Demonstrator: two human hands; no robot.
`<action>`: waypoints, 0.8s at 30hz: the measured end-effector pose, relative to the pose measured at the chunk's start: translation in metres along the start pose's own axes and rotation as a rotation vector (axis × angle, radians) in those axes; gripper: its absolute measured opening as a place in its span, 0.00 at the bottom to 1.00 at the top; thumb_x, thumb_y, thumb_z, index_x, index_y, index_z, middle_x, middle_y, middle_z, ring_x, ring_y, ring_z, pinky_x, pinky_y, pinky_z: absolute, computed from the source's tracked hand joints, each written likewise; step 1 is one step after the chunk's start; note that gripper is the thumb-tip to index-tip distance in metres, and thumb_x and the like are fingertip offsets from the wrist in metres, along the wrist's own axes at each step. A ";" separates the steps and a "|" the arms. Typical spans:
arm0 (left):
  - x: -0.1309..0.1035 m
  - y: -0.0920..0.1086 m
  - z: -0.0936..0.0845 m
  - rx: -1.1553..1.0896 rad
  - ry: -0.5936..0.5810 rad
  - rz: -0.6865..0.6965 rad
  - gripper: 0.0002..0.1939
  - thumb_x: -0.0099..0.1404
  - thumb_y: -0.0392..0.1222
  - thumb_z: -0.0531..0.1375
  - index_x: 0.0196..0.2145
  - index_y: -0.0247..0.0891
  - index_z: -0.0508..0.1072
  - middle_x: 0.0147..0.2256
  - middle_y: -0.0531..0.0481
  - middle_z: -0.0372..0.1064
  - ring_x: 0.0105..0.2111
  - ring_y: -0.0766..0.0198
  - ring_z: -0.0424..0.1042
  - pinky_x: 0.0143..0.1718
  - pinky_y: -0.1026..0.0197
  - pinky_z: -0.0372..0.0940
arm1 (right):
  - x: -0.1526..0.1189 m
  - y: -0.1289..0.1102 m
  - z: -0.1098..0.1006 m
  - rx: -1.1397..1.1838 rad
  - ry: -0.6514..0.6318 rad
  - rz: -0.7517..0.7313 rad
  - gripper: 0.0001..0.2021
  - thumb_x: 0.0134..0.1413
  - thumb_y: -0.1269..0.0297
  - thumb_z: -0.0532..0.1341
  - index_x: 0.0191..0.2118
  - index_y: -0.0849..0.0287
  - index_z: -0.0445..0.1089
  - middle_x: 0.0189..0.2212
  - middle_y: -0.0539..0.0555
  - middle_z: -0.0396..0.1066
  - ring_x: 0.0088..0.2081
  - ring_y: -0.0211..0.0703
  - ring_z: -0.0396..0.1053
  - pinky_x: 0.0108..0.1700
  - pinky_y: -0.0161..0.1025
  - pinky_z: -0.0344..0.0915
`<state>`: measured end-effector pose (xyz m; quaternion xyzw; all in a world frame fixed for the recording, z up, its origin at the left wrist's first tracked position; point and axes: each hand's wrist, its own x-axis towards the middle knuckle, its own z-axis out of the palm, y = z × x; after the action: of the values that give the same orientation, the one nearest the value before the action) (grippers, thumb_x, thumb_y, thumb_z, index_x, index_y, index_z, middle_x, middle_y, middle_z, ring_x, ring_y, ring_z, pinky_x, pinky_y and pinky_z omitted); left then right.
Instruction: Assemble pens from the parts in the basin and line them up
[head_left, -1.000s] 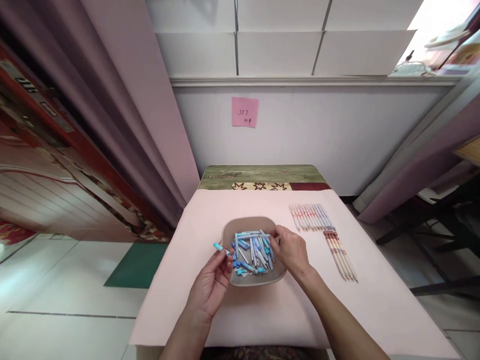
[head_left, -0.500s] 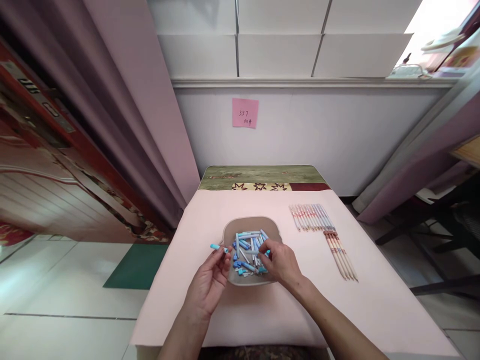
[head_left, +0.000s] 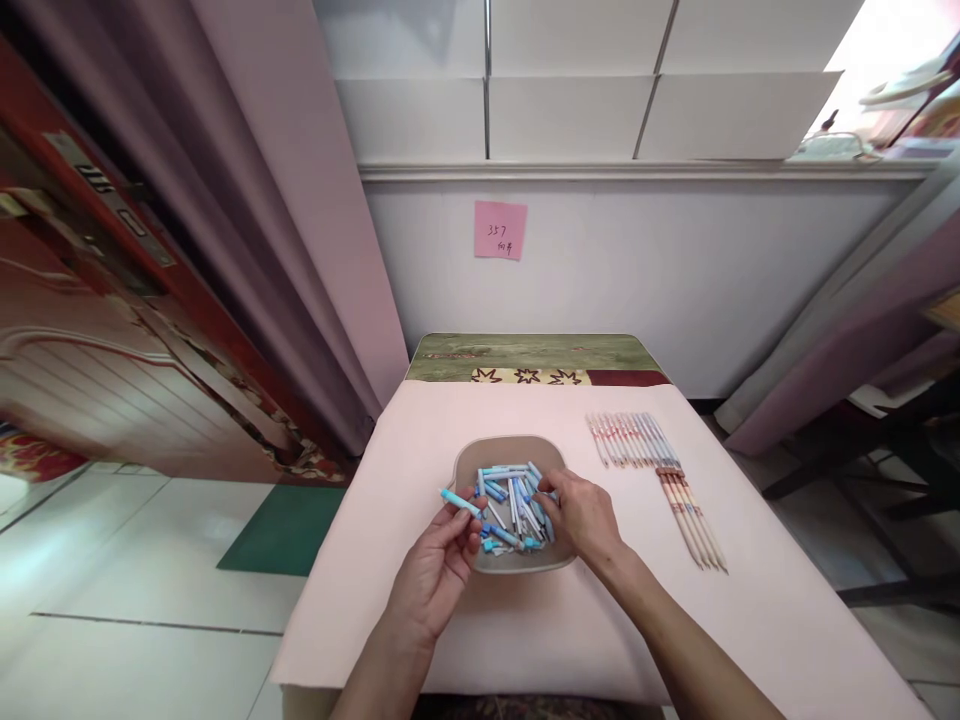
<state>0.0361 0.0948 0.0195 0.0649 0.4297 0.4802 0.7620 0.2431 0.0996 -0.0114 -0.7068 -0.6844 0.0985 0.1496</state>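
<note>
Basin (head_left: 517, 564) and pens (head_left: 686, 515) on pink-covered table (head_left: 540, 640)

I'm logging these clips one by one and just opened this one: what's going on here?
A person has both hands at a beige bin of blue and white pen parts. The left hand holds a turquoise piece by the bin's left side. The right hand has its fingertips over the parts on the right; whether they grip one is unclear. To the right, a row of pens and a smaller group lie on the pale pink cover.
</note>
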 end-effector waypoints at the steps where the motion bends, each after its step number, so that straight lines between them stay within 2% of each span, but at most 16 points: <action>1: 0.000 0.000 0.000 0.003 -0.003 0.000 0.14 0.61 0.23 0.55 0.44 0.29 0.72 0.39 0.38 0.74 0.25 0.70 0.72 0.24 0.70 0.69 | 0.001 -0.002 -0.001 0.001 -0.011 -0.002 0.06 0.57 0.59 0.57 0.37 0.51 0.71 0.35 0.48 0.74 0.35 0.39 0.70 0.33 0.34 0.55; 4: -0.001 0.002 -0.001 -0.002 0.002 0.009 0.13 0.61 0.23 0.55 0.42 0.28 0.72 0.38 0.39 0.74 0.24 0.71 0.71 0.22 0.71 0.68 | 0.007 -0.010 -0.005 -0.006 -0.046 -0.010 0.07 0.58 0.60 0.57 0.38 0.51 0.71 0.35 0.48 0.75 0.36 0.39 0.71 0.34 0.34 0.57; 8: -0.002 0.008 -0.004 -0.031 0.079 0.073 0.08 0.61 0.26 0.57 0.38 0.28 0.73 0.34 0.42 0.75 0.21 0.72 0.68 0.18 0.72 0.66 | 0.023 -0.029 -0.003 -0.054 -0.185 -0.036 0.10 0.57 0.58 0.57 0.41 0.50 0.73 0.36 0.52 0.76 0.39 0.43 0.72 0.37 0.35 0.60; 11: -0.003 0.012 -0.005 -0.064 0.098 0.116 0.06 0.62 0.27 0.57 0.37 0.28 0.72 0.32 0.43 0.74 0.20 0.73 0.68 0.17 0.73 0.65 | 0.036 -0.046 0.008 -0.083 -0.268 -0.040 0.10 0.52 0.56 0.60 0.36 0.54 0.76 0.33 0.56 0.77 0.39 0.47 0.74 0.37 0.36 0.62; 13: -0.004 0.013 -0.006 -0.076 0.101 0.122 0.06 0.63 0.27 0.56 0.37 0.28 0.72 0.33 0.44 0.75 0.20 0.73 0.68 0.17 0.73 0.65 | 0.042 -0.058 0.019 -0.093 -0.286 -0.039 0.12 0.49 0.56 0.62 0.33 0.58 0.77 0.33 0.60 0.77 0.38 0.50 0.74 0.36 0.37 0.63; 16: -0.005 0.014 -0.008 -0.064 0.109 0.114 0.07 0.62 0.26 0.56 0.38 0.28 0.72 0.34 0.42 0.75 0.21 0.73 0.70 0.19 0.73 0.67 | 0.047 -0.072 0.034 -0.108 -0.292 -0.027 0.14 0.48 0.58 0.62 0.35 0.63 0.77 0.35 0.65 0.77 0.39 0.53 0.75 0.37 0.38 0.65; 19: -0.005 0.013 -0.008 -0.046 0.109 0.105 0.07 0.62 0.26 0.56 0.38 0.27 0.72 0.35 0.41 0.75 0.22 0.72 0.71 0.21 0.72 0.68 | 0.050 -0.080 0.044 -0.114 -0.288 -0.008 0.14 0.48 0.60 0.62 0.37 0.64 0.77 0.36 0.66 0.77 0.39 0.55 0.74 0.37 0.39 0.66; 24: -0.005 0.012 -0.007 -0.043 0.091 0.094 0.05 0.62 0.26 0.56 0.35 0.28 0.72 0.32 0.43 0.74 0.22 0.71 0.71 0.20 0.71 0.68 | 0.053 -0.073 0.040 -0.104 -0.284 0.022 0.12 0.49 0.63 0.60 0.36 0.62 0.77 0.34 0.64 0.77 0.39 0.53 0.75 0.36 0.38 0.65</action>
<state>0.0214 0.0950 0.0244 0.0468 0.4499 0.5268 0.7196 0.1627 0.1574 -0.0203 -0.7000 -0.6951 0.1634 0.0135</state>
